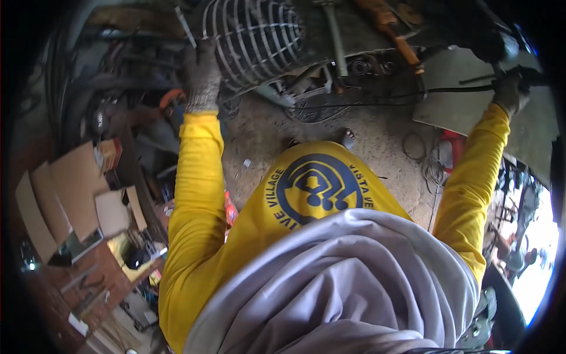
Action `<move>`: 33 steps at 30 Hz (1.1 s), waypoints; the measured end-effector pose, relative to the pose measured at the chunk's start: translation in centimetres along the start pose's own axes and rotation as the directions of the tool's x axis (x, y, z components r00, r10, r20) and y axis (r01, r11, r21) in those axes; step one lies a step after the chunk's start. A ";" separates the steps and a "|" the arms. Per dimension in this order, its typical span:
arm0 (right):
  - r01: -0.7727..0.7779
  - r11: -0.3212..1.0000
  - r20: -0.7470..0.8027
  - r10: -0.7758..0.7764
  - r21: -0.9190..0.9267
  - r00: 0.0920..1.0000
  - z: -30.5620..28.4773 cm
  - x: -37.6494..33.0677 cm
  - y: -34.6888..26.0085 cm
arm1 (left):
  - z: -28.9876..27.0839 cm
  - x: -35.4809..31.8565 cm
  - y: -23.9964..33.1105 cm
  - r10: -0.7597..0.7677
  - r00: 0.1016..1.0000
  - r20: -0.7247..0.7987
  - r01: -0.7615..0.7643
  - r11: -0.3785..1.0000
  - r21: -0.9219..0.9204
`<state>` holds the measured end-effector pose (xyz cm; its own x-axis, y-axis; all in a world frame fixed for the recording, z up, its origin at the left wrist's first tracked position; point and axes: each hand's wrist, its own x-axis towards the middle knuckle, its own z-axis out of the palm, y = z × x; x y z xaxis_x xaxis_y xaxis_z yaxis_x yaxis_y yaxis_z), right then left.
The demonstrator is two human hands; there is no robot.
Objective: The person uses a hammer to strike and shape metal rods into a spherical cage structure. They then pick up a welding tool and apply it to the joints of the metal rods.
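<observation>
Cluttered workshop floor [265, 130], tools strewn. Left hand [200, 74], gloved, grip clenched on wire fan guard [256, 35] at its left rim. Right hand [510, 91] grip closed around dark cable [460, 89]. Judged: positioning step; steadying guard needed next.

Just one view here, a head-worn fisheye looking straight down the wearer's own front, so the yellow shirt [312, 194] and grey cloth [348, 289] fill the lower middle, really close up. The dirt floor [265, 135] sits farther off, above them in frame. Both arms reach up toward the top edge, and the rim curves and goes dark.
</observation>
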<state>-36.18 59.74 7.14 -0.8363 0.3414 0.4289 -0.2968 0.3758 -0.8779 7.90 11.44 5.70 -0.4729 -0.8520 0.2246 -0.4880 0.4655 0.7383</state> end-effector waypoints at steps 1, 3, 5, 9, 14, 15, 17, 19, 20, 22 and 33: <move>0.061 0.998 0.020 -0.061 0.016 0.998 0.4 1.1 2.0 | 0.3 0.2 -0.8 0.026 0.998 -0.058 -0.021 0.996 0.089; 0.232 0.969 -0.021 -0.235 -0.085 0.972 1.3 2.2 3.7 | 0.3 -0.2 -0.8 0.041 0.994 -0.102 -0.020 0.981 0.195; 0.033 0.990 -0.051 -0.026 0.134 0.998 3.3 -1.0 1.0 | -0.2 -0.6 0.4 0.006 0.996 -0.086 0.014 0.972 0.234; 0.110 0.985 -0.011 -0.112 -0.136 0.994 3.3 0.4 2.0 | -0.2 -0.8 1.3 -0.036 0.999 -0.007 0.037 0.980 0.196; 0.121 0.957 0.016 -0.121 -0.264 0.992 2.9 0.5 2.1 | -0.3 -0.9 1.9 -0.089 0.995 0.049 0.077 0.976 0.206; 0.123 0.949 0.020 -0.123 -0.290 0.992 3.0 0.7 2.1 | -0.2 -0.9 2.1 -0.103 0.993 0.052 0.093 0.981 0.169; 0.131 0.932 0.033 -0.127 -0.338 0.991 3.1 0.9 2.1 | 0.0 -0.8 2.2 -0.128 0.990 0.060 0.122 0.988 0.094; 0.130 0.916 0.045 -0.122 -0.381 0.992 3.4 0.7 2.2 | 0.1 -0.8 1.7 -0.115 0.993 0.033 0.109 0.985 0.136; 0.131 0.906 0.051 -0.120 -0.402 0.991 3.5 0.5 2.1 | 0.0 -0.7 1.6 -0.108 0.994 0.018 0.104 0.982 0.158; 0.131 0.887 0.066 -0.114 -0.443 0.991 3.7 0.2 2.1 | 0.1 -1.1 2.1 -0.135 0.990 0.025 0.130 0.981 0.141; 0.135 0.805 0.107 -0.089 -0.577 0.990 3.9 0.1 2.6 | -1.9 -1.8 2.1 0.102 0.995 0.004 -0.097 0.939 0.330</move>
<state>-38.83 57.33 4.10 -0.8512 0.2126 0.4799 -0.0855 0.8459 -0.5264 9.11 13.55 8.06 -0.5228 -0.7994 0.2960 -0.6542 0.5988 0.4620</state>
